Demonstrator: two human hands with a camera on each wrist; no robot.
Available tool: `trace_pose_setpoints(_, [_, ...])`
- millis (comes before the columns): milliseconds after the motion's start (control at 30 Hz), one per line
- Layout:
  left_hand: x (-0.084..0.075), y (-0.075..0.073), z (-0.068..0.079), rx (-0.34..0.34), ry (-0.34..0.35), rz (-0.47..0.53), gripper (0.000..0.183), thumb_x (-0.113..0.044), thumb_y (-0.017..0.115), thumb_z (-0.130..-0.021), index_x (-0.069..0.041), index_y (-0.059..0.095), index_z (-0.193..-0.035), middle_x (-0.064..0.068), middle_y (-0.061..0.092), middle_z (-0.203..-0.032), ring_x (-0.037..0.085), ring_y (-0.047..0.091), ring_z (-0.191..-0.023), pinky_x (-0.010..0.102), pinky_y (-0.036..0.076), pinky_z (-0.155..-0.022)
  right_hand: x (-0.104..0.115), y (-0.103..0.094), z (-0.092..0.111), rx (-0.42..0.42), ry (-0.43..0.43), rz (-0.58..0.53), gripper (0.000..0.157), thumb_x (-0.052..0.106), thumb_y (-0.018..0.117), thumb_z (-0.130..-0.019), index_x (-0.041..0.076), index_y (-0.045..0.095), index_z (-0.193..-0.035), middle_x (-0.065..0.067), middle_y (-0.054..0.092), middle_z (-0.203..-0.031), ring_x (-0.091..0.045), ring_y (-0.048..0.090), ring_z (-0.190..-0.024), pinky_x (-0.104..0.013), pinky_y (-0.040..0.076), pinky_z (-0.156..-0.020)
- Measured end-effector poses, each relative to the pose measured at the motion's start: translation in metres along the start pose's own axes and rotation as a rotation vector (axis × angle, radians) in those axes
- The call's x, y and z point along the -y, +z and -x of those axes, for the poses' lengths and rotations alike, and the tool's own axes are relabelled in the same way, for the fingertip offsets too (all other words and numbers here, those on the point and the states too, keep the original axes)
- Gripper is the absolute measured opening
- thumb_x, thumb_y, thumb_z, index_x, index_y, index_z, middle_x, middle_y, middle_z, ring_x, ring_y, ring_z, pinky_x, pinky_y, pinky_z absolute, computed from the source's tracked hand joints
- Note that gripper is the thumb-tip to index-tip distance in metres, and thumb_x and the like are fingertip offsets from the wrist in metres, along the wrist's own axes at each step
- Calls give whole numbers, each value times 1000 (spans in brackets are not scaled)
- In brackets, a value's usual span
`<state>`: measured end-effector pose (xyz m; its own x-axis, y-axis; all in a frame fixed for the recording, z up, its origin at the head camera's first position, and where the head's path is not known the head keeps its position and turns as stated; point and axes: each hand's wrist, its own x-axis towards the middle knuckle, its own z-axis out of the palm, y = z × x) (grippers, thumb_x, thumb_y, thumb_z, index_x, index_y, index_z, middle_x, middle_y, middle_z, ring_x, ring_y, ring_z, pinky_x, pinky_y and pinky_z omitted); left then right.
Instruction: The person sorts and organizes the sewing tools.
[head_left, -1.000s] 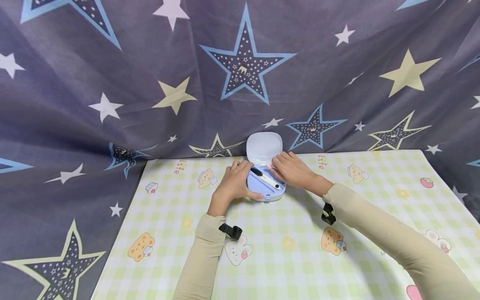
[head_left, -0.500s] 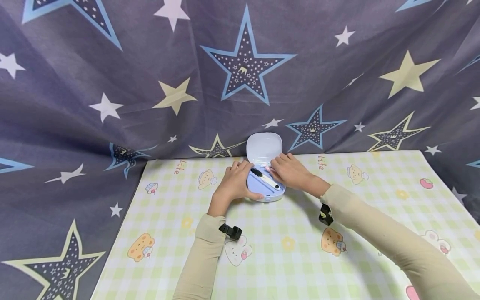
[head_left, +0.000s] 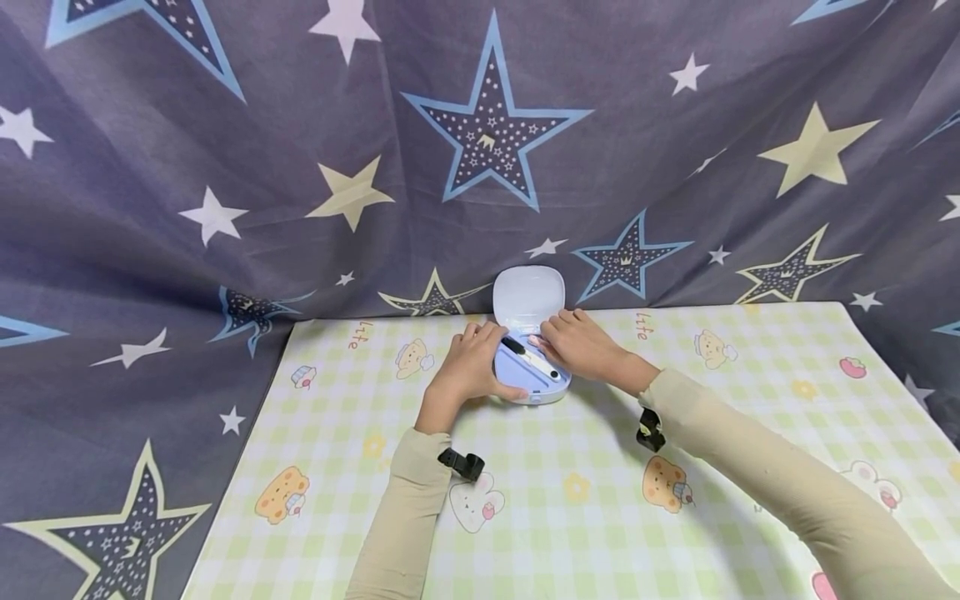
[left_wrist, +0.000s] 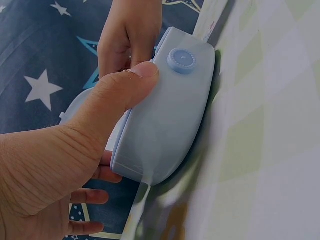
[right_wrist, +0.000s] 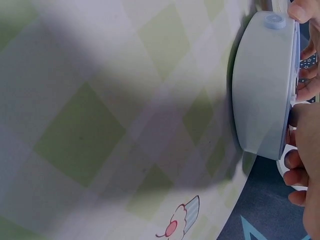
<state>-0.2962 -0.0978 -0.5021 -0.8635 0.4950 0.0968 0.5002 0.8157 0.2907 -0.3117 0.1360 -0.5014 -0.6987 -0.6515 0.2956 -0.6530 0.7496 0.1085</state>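
A light-blue and white case (head_left: 517, 372) with rounded corners lies near the table's far edge, its pale lid (head_left: 528, 297) raised at the back. My left hand (head_left: 468, 362) grips the case's left side. In the left wrist view its thumb (left_wrist: 122, 87) presses the front rim beside a round blue button (left_wrist: 182, 61). A slim white tool with a black end (head_left: 531, 358) lies slantwise in the case. Over the right part, the fingers of my right hand (head_left: 585, 343) reach inside, at a small pink item (head_left: 534, 340) that they seem to pinch; its kind is mostly hidden.
A checked tablecloth (head_left: 577, 533) with cartoon prints covers the table. Directly behind the raised lid hangs a dark curtain (head_left: 420, 242) with stars. Each wrist carries a black strap, such as the left strap (head_left: 461, 462).
My right hand has shifted slightly left over the case, and the pink item has moved a little toward me. The left hand and the case have stayed in place.
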Motion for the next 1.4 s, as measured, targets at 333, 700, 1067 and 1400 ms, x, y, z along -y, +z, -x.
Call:
trace_pose_setpoints(333, [-1, -1, 0, 0, 1, 9, 107, -67, 89, -61, -11, 50, -143, 6, 55, -140, 30, 47, -127, 48, 42, -103, 0, 0, 0, 19, 8, -15, 21, 26, 56, -103, 7, 60, -95, -7, 60, -83, -28, 54, -83, -42, 43, -79])
trace_pose_setpoints(700, [0, 0, 0, 1, -2, 4, 107, -68, 88, -61, -12, 49, -143, 5, 55, -140, 30, 46, -128, 48, 42, -103, 2, -4, -1, 31, 13, -18, 22, 28, 58, -103, 7, 61, -95, -7, 62, -83, -28, 55, -84, -41, 42, -79])
trace_pose_setpoints(1067, [1, 3, -2, 6, -2, 3, 109, -70, 87, -60, -13, 48, -145, 5, 55, -141, 30, 46, -129, 47, 42, -104, 0, -8, 1, 63, 25, -45, 23, 29, 57, -104, 8, 61, -95, -7, 60, -83, -27, 53, -84, -42, 42, -79])
trace_pose_setpoints(1400, [2, 3, -2, 23, -13, 6, 112, -71, 87, -60, -12, 47, -146, 5, 54, -141, 28, 45, -127, 46, 42, -103, -9, -17, 10, 112, 29, -97, 21, 29, 57, -103, 9, 60, -104, -8, 61, -92, -28, 55, -92, -44, 43, -86])
